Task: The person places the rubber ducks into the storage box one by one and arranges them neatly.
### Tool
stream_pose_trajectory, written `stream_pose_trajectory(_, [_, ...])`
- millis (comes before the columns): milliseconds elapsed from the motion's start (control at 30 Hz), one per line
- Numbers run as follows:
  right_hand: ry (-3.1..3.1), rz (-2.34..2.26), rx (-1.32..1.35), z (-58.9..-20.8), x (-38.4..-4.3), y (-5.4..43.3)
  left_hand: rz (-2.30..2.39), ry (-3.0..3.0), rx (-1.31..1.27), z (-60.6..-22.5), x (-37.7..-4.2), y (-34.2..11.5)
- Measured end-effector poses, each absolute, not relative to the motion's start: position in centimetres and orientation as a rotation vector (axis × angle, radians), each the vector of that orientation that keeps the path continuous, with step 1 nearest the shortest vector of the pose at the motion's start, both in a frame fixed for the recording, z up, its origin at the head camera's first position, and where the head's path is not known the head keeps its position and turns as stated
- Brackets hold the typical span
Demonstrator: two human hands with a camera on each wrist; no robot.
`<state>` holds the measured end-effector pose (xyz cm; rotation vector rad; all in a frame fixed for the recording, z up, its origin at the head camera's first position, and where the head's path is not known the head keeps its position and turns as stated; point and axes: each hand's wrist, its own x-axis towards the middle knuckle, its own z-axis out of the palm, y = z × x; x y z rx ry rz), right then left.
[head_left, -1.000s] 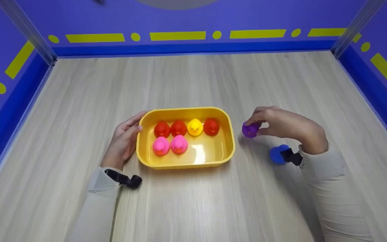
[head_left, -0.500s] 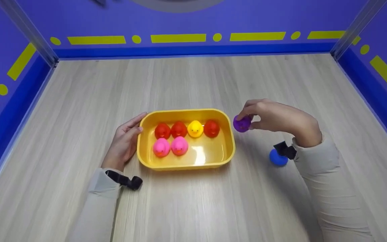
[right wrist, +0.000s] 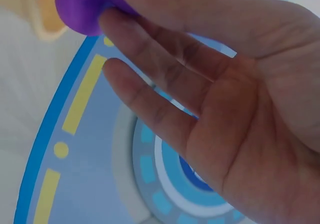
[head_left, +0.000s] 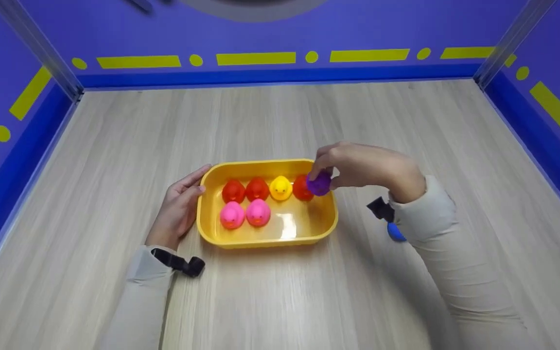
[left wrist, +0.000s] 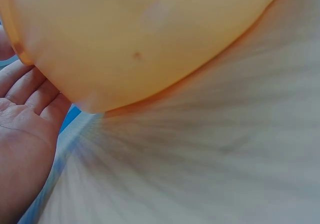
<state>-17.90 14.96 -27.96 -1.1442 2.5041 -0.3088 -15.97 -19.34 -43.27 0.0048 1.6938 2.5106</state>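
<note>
My right hand (head_left: 370, 165) pinches a purple rubber duck (head_left: 320, 184) between thumb and fingers, over the right end of a yellow plastic bin (head_left: 265, 240). In the right wrist view the purple duck shows at the top, with the lower fingers stretched out below it. My left hand (head_left: 178, 209) holds the bin's left side, thumb at the rim and fingers along the outer wall. Inside the bin stand red ducks (head_left: 234, 191), a yellow duck (head_left: 281, 188) and two pink ducks (head_left: 232, 215). The purple duck partly covers the rightmost red one.
A blue toy (head_left: 396, 232) sits on the wooden table (head_left: 270, 296) right of the bin, partly hidden by the right sleeve and wrist camera (head_left: 381, 209). Blue walls with yellow markings (head_left: 255, 59) enclose the table at the back and sides.
My right hand has carried the purple duck leftward, from beside the bin to over its right end. The left hand and the bin have stayed put.
</note>
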Motion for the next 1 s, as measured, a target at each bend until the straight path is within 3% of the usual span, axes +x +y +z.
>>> stream_pose_trajectory(433, [2.361, -0.040, -1.112, -28.5, -18.9, 9.7, 2.500, 1.700, -0.005, -43.1, -15.9, -19.4])
stream_pose_trajectory(1000, [2.277, 0.046, -1.027, -30.4, -19.0, 6.6, 2.491, 1.687, 0.024, -43.2, -16.0, -19.3])
